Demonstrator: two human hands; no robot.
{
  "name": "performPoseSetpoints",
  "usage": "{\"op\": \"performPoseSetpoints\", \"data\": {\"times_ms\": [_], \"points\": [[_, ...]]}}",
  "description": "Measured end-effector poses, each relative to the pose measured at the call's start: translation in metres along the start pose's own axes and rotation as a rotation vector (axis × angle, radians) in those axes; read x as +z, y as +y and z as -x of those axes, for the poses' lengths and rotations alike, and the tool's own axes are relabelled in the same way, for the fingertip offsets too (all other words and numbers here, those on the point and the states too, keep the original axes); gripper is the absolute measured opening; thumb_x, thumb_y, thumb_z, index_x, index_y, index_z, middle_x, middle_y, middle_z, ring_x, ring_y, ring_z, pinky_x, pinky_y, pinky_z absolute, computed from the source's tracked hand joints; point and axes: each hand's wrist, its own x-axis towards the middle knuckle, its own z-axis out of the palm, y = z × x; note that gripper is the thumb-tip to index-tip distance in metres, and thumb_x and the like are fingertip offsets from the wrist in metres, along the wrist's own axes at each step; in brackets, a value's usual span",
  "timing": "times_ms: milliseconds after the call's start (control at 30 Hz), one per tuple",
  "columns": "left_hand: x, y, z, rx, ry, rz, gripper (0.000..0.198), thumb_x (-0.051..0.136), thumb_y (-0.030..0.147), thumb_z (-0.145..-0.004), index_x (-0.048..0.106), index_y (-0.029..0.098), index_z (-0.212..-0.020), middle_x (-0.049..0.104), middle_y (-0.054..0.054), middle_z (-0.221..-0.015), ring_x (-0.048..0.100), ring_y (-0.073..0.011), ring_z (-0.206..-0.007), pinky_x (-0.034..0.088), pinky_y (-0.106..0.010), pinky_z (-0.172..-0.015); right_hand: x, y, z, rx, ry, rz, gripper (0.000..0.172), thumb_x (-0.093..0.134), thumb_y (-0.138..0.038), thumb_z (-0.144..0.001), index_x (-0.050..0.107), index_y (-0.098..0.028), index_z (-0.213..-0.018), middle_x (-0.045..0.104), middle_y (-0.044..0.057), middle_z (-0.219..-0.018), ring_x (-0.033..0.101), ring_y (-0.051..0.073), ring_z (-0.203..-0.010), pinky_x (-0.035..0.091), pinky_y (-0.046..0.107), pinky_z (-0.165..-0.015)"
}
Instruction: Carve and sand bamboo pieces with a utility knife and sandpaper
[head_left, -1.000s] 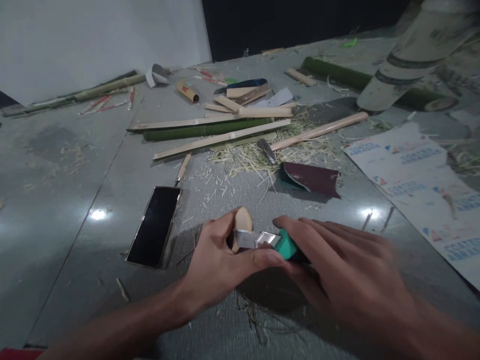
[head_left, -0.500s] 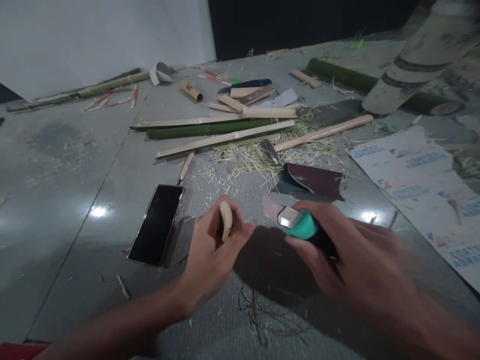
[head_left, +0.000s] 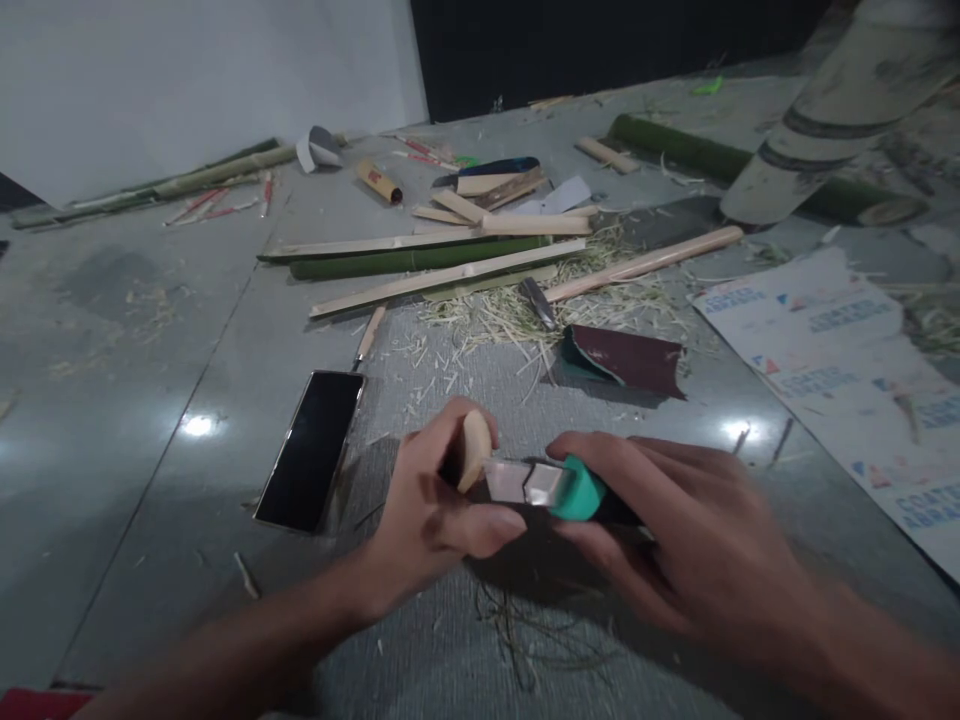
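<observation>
My left hand is closed around a pale piece of bamboo, whose curved end shows above the fingers; the rest is hidden in the fist. My right hand grips a utility knife with a green and black handle. Its short metal blade points left and meets, or nearly meets, the bamboo's edge. Just beyond the hands lies a curled sheet of dark red sandpaper. To the left a phone rests on the floor, with a wooden-handled tool at its top end.
A hammer lies across bamboo shavings. Behind are split bamboo strips and a short bamboo tube. Printed paper spreads at the right, below a thick bamboo pole. A green bamboo length lies farther back.
My right hand has moved left and slightly down, bringing the knife blade to the bamboo piece. My left hand has turned a little, and the bamboo end has shifted right.
</observation>
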Motion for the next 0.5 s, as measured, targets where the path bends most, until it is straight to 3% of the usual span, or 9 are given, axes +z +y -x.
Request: {"op": "performPoseSetpoints", "data": {"times_ms": [100,333,500], "points": [[0.0006,0.0000,-0.0007,-0.017,-0.040,0.022,0.062,0.088,0.073,-0.071,0.056,0.021,-0.078,0.042,0.006,-0.065,0.031,-0.0100,-0.058,0.025,-0.025,-0.048,0.0010,0.0019,-0.0011,-0.001,-0.020,-0.008,0.016,0.050,-0.035,-0.110,0.056,-0.021,-0.112,0.068,0.000,-0.079,0.059,0.015,-0.060,0.037,0.029,-0.055],[0.0006,0.0033,0.0023,-0.101,-0.077,-0.053,0.042,0.092,0.041,-0.073,0.055,0.021,-0.079,0.047,0.006,-0.066,0.036,-0.0094,-0.058,0.029,-0.023,-0.049,-0.0015,0.0017,-0.0040,-0.040,-0.045,-0.027,0.012,0.052,-0.032,-0.108,0.056,-0.020,-0.109,0.069,0.000,-0.081,0.058,0.016,-0.061,0.036,0.030,-0.056],[-0.0009,0.0051,0.0012,-0.151,-0.098,-0.064,0.047,0.092,0.049,-0.070,0.055,0.022,-0.079,0.049,0.004,-0.066,0.039,-0.0112,-0.060,0.031,-0.024,-0.049,-0.0037,0.0008,-0.0057,-0.064,-0.075,-0.019,0.014,0.050,-0.032,-0.109,0.056,-0.020,-0.108,0.067,-0.001,-0.078,0.056,0.016,-0.059,0.036,0.031,-0.055]]}}
